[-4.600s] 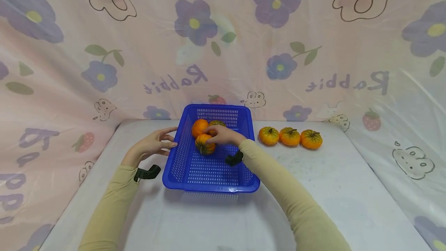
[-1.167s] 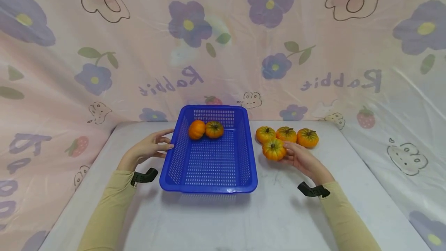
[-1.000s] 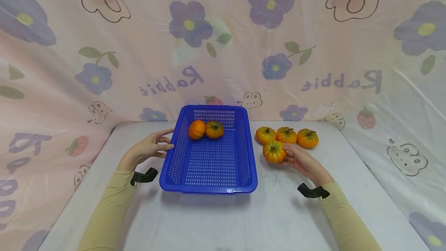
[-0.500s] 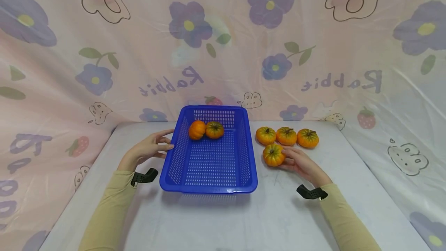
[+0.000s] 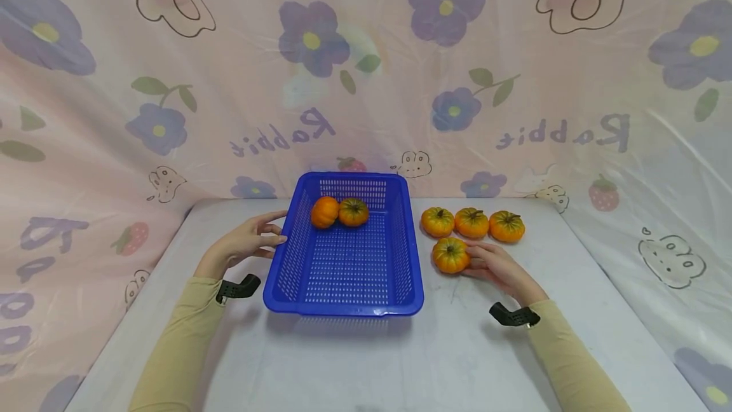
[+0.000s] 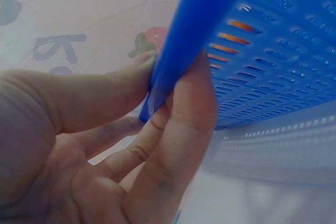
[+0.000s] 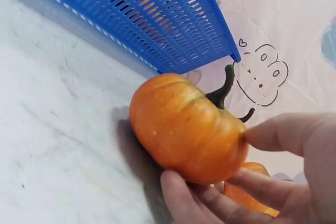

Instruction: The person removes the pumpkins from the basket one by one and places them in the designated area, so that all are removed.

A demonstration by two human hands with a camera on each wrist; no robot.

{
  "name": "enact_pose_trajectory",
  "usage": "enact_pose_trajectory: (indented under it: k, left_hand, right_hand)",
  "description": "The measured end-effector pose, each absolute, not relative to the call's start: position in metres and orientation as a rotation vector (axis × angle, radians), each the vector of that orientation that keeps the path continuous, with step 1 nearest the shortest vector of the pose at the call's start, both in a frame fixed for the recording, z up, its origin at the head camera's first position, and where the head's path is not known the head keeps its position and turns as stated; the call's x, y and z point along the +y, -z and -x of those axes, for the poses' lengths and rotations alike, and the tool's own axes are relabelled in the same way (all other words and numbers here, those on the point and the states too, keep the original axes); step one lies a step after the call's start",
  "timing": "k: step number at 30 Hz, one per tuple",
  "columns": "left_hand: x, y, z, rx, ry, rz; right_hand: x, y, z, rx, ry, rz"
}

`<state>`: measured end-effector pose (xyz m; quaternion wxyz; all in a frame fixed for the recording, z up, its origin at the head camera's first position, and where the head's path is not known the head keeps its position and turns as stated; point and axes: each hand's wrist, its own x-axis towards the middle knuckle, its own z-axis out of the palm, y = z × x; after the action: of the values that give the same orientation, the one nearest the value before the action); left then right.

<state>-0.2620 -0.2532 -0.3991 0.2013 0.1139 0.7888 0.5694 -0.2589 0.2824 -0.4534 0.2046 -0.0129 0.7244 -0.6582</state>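
Head: a perforated blue plastic basket (image 5: 343,310) holds two round pumpkins (image 5: 354,213); right of it, three ribbed pumpkins (image 5: 471,224). Left wrist: left hand (image 6: 97,179) pinches the basket's smooth rim (image 6: 189,30). Right wrist: right hand (image 7: 294,192) grips a squat, stemmed pumpkin (image 7: 186,129) beside the basket.

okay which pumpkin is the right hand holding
The front pumpkin, right of the basket: the right hand grips it. Behind it sit three pumpkins in a row, and two pumpkins lie inside the basket, none held.
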Motion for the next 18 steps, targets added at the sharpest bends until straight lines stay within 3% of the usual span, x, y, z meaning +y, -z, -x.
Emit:
enact_pose_trajectory:
  k: [18]
  left_hand:
    - [-0.2521,0.3987,0.2614,2.183,-1.605,-0.318]
  right_hand:
    - [0.2862,0.4560,0.2594,2.103,1.787,0.039]
